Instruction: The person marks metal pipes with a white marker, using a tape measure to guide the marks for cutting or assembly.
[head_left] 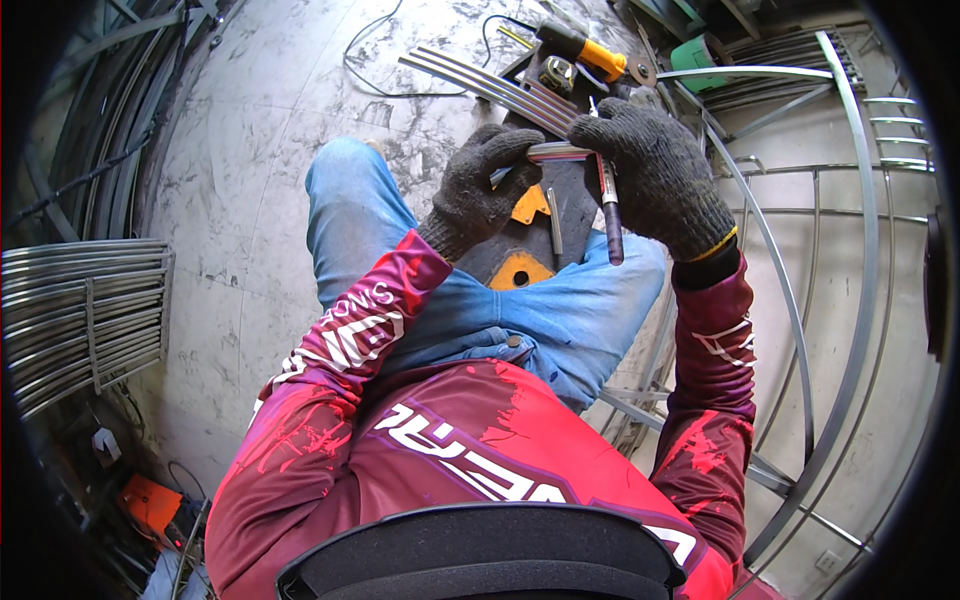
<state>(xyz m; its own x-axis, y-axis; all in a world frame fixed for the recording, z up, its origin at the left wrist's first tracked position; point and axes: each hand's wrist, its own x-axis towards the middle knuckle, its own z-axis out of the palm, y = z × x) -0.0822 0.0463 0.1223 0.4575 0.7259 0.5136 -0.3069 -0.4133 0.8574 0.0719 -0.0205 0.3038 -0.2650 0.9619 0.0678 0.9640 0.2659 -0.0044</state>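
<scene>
Both hands wear dark grey knit gloves. My left hand (478, 188) pinches one end of a short, shiny metal bar (560, 151) above my knees. At the bar's other end is my right hand (655, 175), its fingers closed on a marker pen (609, 205) with a dark lower end, which stands across the bar. Whether the right fingers also grip the bar is hidden. Below them, between my legs, lies a dark work block with orange plates (520, 270). Another short metal piece (554, 222) rests on it. Several long metal bars (480, 82) lie just beyond my hands.
Beyond the bars are a tape measure (557, 74) and a yellow-black angle grinder (585, 52) with a cord on the floor. A green cylindrical object (700, 62) stands farther right. Curved metal frames (868, 260) fill the right side; stacked metal racks (90, 310) stand left.
</scene>
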